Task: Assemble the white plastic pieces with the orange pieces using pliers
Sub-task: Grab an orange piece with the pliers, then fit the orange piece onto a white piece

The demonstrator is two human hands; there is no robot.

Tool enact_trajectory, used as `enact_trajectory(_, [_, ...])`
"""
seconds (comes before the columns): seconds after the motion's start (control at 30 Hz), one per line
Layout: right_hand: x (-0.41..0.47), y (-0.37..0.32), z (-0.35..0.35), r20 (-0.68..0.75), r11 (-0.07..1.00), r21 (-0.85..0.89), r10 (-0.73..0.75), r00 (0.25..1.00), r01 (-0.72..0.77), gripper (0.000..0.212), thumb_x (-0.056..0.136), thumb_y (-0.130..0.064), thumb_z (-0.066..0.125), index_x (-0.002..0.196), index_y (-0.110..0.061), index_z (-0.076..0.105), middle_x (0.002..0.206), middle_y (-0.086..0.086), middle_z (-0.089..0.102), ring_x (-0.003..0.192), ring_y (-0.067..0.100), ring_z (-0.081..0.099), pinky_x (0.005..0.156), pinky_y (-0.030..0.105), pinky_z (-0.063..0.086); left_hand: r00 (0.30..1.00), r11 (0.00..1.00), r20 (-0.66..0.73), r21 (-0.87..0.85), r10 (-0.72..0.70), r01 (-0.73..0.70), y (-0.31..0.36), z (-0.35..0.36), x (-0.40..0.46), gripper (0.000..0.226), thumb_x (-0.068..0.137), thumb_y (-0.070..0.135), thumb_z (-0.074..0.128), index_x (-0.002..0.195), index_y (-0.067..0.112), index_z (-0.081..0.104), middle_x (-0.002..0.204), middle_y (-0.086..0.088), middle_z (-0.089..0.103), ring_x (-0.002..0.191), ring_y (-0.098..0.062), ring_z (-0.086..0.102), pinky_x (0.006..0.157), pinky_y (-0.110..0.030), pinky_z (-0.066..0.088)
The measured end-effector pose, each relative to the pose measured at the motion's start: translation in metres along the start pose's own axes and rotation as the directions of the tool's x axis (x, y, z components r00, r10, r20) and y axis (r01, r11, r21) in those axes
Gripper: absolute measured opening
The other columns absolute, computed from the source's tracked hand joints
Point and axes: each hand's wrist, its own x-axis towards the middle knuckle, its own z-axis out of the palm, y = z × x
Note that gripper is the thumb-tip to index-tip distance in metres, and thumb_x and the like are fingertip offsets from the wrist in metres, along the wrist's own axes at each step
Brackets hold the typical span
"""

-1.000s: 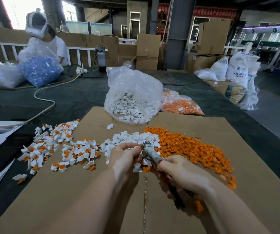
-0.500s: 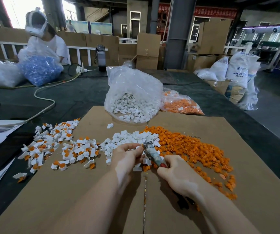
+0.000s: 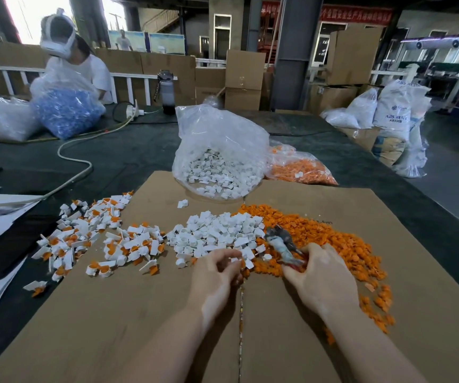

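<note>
Since a moment ago your hands have drawn apart and the pliers [image 3: 283, 246] have swung right, off the white pieces. Left to right: finished white-and-orange parts [image 3: 95, 239] lie scattered on the cardboard [image 3: 112, 313]; your left hand [image 3: 216, 275] pinches a white piece at the white pile [image 3: 217, 233]; your right hand [image 3: 321, 275] grips the pliers over the orange pile [image 3: 341, 244].

Single head-worn view, wide-angle, tilted forward and down. Close over the cardboard sheet [image 3: 145, 313]; hall recedes toward 12 o'clock.
</note>
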Motion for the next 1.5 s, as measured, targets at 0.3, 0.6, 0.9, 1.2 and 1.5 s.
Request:
enact_trajectory(0.3, [0.002, 0.004, 0.009, -0.097, 0.935, -0.352, -0.089, 0.991, 0.049, 0.063, 0.076, -0.066, 0.056, 0.112, -0.015, 0.061, 0.117, 0.009, 0.056, 0.111, 0.028, 0.049, 0.1, 0.043, 0.034, 0.993, 0.971, -0.019, 0.211, 0.117, -0.11, -0.006, 0.001, -0.001, 0.017, 0.089, 0.011, 0.06, 0.095, 0.026, 0.06, 0.078, 0.003, 0.055, 0.073, -0.005, 0.052, 0.062, -0.004, 0.04])
enact_trajectory(0.6, [-0.029, -0.026, 0.034, -0.366, 0.807, 0.215, -0.456, 0.811, 0.551, 0.019, 0.069, 0.001, 0.079, 0.084, -0.008, 0.072, 0.076, 0.001, 0.066, 0.07, 0.02, 0.062, 0.066, 0.033, 0.054, 0.985, 0.956, 0.05, 0.236, 0.166, -0.173, -0.002, -0.003, -0.004, 0.022, 0.089, 0.007, 0.058, 0.099, 0.021, 0.071, 0.09, 0.018, 0.063, 0.087, 0.011, 0.054, 0.076, 0.005, 0.036])
enact_trajectory(0.9, [-0.034, -0.025, 0.035, -0.302, 0.824, 0.368, -0.332, 0.894, 0.431, 0.012, 0.075, -0.001, 0.074, 0.083, -0.009, 0.071, 0.079, -0.001, 0.067, 0.078, 0.017, 0.062, 0.071, 0.024, 0.048, 0.977, 0.965, 0.142, 0.189, 0.158, -0.183, -0.003, -0.001, -0.013, 0.032, 0.076, 0.002, 0.073, 0.099, 0.022, 0.065, 0.08, 0.006, 0.061, 0.065, 0.009, 0.05, 0.064, -0.005, 0.04])
enact_trajectory(1.2, [-0.035, -0.024, 0.034, -0.272, 0.8, 0.418, -0.342, 0.899, 0.431, 0.014, 0.076, -0.002, 0.073, 0.088, -0.008, 0.072, 0.083, -0.001, 0.066, 0.084, 0.014, 0.059, 0.078, 0.014, 0.04, 0.97, 0.942, 0.156, 0.253, 0.185, -0.22, -0.006, -0.003, -0.013, 0.028, 0.079, 0.011, 0.072, 0.103, 0.022, 0.065, 0.09, 0.015, 0.063, 0.08, 0.003, 0.055, 0.07, -0.003, 0.039])
enact_trajectory(1.5, [-0.034, -0.024, 0.032, -0.238, 0.808, 0.382, -0.384, 0.892, 0.449, 0.012, 0.08, -0.003, 0.07, 0.086, -0.013, 0.07, 0.085, -0.005, 0.062, 0.085, 0.01, 0.054, 0.074, 0.014, 0.04, 0.959, 0.924, 0.201, 0.289, 0.199, -0.252, -0.006, -0.003, -0.015, 0.027, 0.081, 0.011, 0.069, 0.094, 0.034, 0.06, 0.09, 0.006, 0.062, 0.082, -0.001, 0.054, 0.071, -0.007, 0.04])
